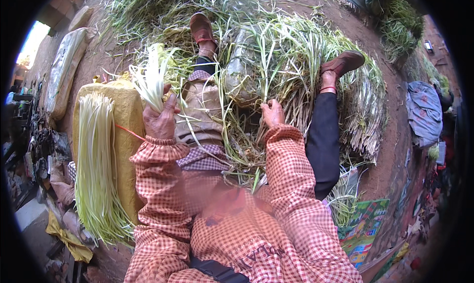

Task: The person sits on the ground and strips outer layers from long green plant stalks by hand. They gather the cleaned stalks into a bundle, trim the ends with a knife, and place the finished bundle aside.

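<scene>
My left hand (161, 116) is raised and closed around a bunch of peeled pale stalks (152, 79), which look like blanched garlic greens. In front of me, my right hand (273, 113) pinches the lower end of a leafy stalk (265, 77), whose leaves fan upward. Just beyond that hand lies a heap of unpeeled stalks (296, 75) with dry brownish lower ends. A neat bundle of cleaned white-and-green stalks (96, 153) hangs over a yellow block-like bundle (127, 135) at my left. Stripped leaves (237, 153) lie between my legs.
My shoes (202, 28) rest among loose greens (155, 9). A long white sack (66, 72) lies on the earth floor to the left. More greens (400, 27) stand far right, near a grey-blue cloth bundle (424, 112). A colourful printed sheet (364, 227) lies by my right side.
</scene>
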A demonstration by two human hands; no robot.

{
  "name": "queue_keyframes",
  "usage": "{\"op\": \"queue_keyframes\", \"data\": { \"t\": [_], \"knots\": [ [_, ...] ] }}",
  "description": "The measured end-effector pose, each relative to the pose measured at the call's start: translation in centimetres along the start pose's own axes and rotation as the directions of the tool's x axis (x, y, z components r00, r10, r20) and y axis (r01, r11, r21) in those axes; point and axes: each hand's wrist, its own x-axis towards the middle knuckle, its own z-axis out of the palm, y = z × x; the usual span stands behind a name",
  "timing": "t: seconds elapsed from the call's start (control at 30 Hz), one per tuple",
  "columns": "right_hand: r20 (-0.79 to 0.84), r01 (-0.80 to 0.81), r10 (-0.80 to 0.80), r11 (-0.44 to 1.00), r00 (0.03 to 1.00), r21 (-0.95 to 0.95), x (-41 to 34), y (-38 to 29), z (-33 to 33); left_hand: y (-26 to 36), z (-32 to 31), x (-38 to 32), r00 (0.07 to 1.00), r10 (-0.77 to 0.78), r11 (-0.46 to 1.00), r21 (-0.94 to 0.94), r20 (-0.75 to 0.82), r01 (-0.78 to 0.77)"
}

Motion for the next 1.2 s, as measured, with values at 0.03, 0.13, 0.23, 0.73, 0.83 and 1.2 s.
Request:
{"op": "queue_keyframes", "data": {
  "t": [0.03,0.13,0.23,0.73,0.83,1.2],
  "knots": [
    [0.122,-0.059,0.051,0.996,0.991,0.066,-0.4,-0.2,-0.7,0.3,0.2,-0.3,0.999,-0.039,0.998,-0.041,0.009,0.040],
    [0.347,-0.129,-0.046,0.877,0.937,0.463,-5.4,-0.7,-2.5,0.4,2.8,-1.1,0.959,-0.168,0.844,-0.469,0.228,0.259],
    [0.225,0.122,-0.276,0.842,0.935,0.526,-11.1,-1.2,-3.3,-0.5,6.5,-2.9,0.874,-0.309,0.768,-0.444,0.375,0.462],
    [-0.033,0.236,-0.285,0.719,0.958,0.654,-17.3,-3.6,-3.9,-4.3,8.9,-9.1,0.767,-0.425,0.758,-0.273,0.481,0.592],
    [0.054,0.124,-0.230,0.692,0.972,0.711,-17.2,-3.3,-3.7,-3.8,8.4,-8.9,0.812,-0.379,0.779,-0.320,0.444,0.539],
    [0.252,0.182,-0.126,0.959,0.960,-0.216,-21.9,3.7,-3.3,2.1,2.1,-3.4,0.980,-0.134,0.798,-0.570,0.146,0.194]
  ]
}}
